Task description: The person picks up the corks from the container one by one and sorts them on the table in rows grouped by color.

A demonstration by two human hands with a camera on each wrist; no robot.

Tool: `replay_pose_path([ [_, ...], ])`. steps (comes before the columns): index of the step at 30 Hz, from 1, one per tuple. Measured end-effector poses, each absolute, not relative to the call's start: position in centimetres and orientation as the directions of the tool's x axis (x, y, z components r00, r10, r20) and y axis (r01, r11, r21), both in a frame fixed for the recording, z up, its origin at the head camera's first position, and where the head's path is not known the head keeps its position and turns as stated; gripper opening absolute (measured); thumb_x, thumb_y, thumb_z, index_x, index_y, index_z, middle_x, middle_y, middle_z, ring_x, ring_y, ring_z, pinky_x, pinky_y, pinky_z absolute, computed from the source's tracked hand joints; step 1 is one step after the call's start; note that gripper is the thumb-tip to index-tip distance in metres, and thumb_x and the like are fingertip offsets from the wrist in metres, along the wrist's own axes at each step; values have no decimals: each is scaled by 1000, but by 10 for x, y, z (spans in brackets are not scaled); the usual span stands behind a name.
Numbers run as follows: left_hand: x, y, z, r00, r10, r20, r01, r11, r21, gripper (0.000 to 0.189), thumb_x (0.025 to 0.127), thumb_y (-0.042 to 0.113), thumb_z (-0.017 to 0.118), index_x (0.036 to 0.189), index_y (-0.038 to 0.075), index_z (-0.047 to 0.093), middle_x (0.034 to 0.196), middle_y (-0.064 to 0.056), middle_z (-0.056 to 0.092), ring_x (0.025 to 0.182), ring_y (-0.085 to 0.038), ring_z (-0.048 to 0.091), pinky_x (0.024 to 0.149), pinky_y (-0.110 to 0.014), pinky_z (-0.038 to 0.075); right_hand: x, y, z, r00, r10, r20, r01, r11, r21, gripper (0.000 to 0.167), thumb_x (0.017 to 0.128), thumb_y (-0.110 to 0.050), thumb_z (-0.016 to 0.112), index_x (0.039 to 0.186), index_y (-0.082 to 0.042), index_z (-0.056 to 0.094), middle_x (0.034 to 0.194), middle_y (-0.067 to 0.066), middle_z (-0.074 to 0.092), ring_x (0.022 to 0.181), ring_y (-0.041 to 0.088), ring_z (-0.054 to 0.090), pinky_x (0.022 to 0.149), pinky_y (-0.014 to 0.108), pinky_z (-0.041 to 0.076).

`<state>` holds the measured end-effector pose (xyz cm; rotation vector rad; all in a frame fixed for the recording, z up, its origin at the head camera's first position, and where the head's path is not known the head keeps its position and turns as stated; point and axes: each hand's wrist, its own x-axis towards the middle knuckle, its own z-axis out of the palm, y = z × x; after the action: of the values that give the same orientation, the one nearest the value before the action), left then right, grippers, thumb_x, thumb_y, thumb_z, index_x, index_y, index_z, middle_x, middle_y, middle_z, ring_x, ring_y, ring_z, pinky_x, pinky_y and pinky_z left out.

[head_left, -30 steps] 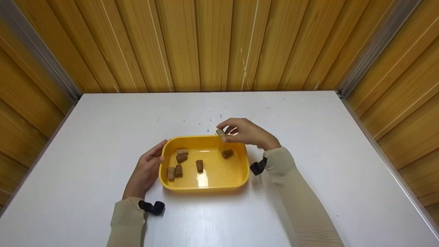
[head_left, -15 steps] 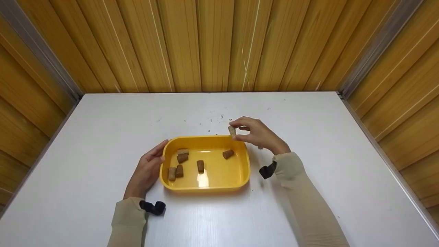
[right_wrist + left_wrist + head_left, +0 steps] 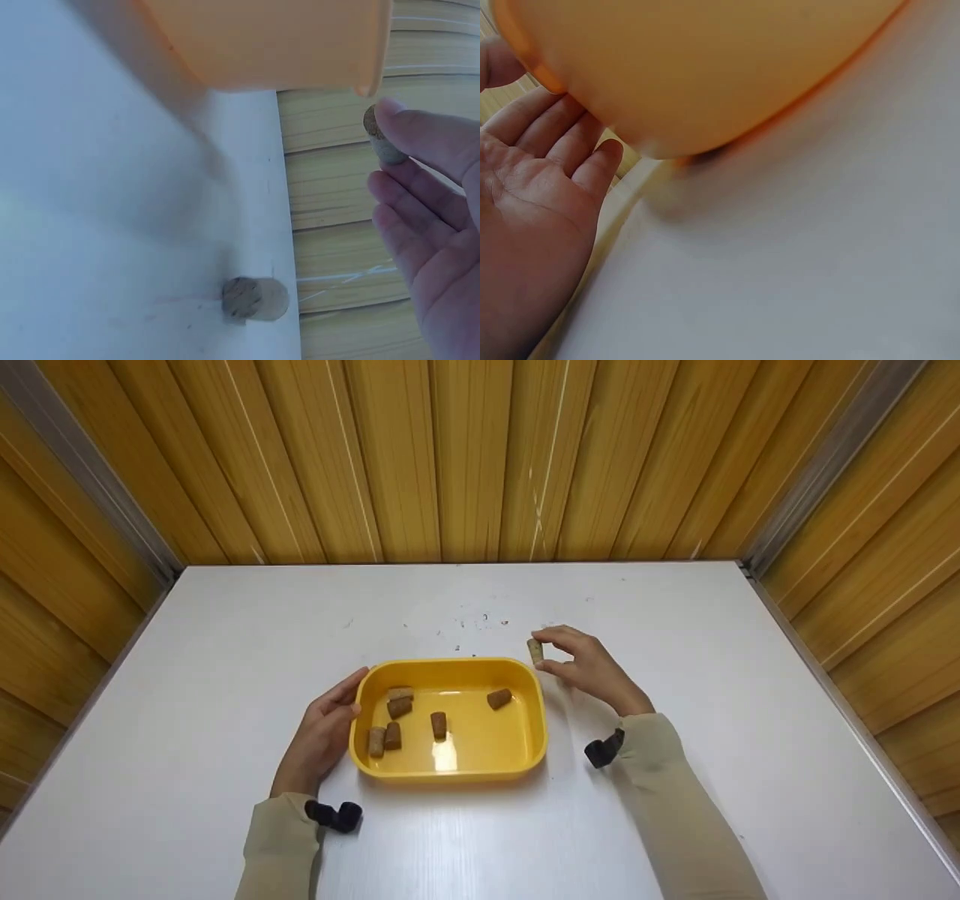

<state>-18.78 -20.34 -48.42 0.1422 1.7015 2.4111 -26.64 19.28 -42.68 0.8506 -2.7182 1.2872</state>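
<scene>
In the head view, my right hand (image 3: 592, 664) pinches a pale tapered cork (image 3: 535, 651) between thumb and fingers, just beyond the right back corner of a yellow plastic tray (image 3: 450, 773). The right wrist view shows this cork's dark speckled end beside the thumb. My left hand (image 3: 319, 735) rests against the tray's left side, its thumb tip at the rim. Seen from the left wrist, its fingers (image 3: 577, 146) lie nearly straight along the outer wall. Several brown corks (image 3: 439, 725) lie in the tray, mostly toward the left, with one cork (image 3: 499, 699) at the right.
Another cork (image 3: 255, 298) lies on the white table (image 3: 225, 660) below the right hand; the hand hides it in the head view. Dark crumbs dot the tabletop behind the tray. Wood-look panels (image 3: 465, 457) wall the table at the back and sides.
My right hand has moved right with the pale cork, from over the tray's back rim to beyond its right back corner. The left hand and tray have stayed in place.
</scene>
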Motion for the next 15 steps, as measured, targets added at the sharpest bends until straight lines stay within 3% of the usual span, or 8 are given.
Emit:
replay_pose_path([
  [15,-188,-203,-484,-979,200,-31,-95,-319,943,59,93,0,47,150,5,31,157,-5,30,136,-2,38,111,-18,34,-255,222,-448,-925,-313,215,-366,583,-725,49,86,-7,69,132,0,56,135,15,55,128,32,50,113,49,37],
])
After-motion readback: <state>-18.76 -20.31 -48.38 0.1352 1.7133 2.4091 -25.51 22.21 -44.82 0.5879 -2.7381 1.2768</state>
